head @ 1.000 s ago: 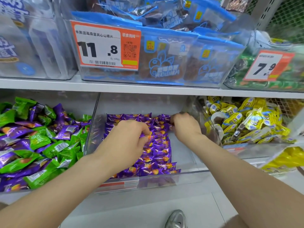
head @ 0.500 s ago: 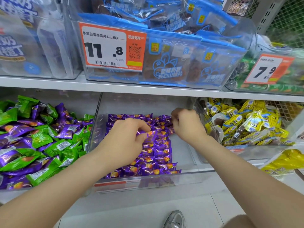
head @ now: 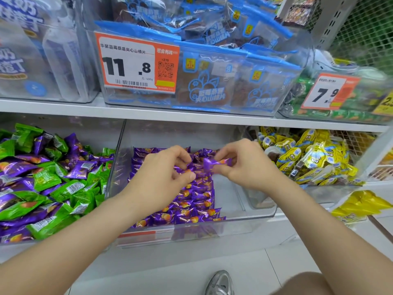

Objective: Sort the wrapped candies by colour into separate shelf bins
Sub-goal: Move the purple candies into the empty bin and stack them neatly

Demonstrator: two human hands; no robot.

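Left hand (head: 163, 169) covers part of the purple candy rows (head: 195, 201) in the middle bin (head: 244, 226); can't tell if its curled fingers pinch one. Purple candy (head: 209, 163) in the right hand (head: 248, 167) over the bin is blurred, print unreadable. Left of the bin, the green-and-purple pile (head: 42, 184) runs off frame. Below it, a shoe (head: 220, 283) is cut off. Up-right, the 7.9 tag (head: 327, 92) is blurred.

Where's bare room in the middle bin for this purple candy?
Bare floor of the middle bin lies between the purple rows and its right wall, under the right hand pinching the purple candy. The left bin's mixed pile and yellow candies are crowded.
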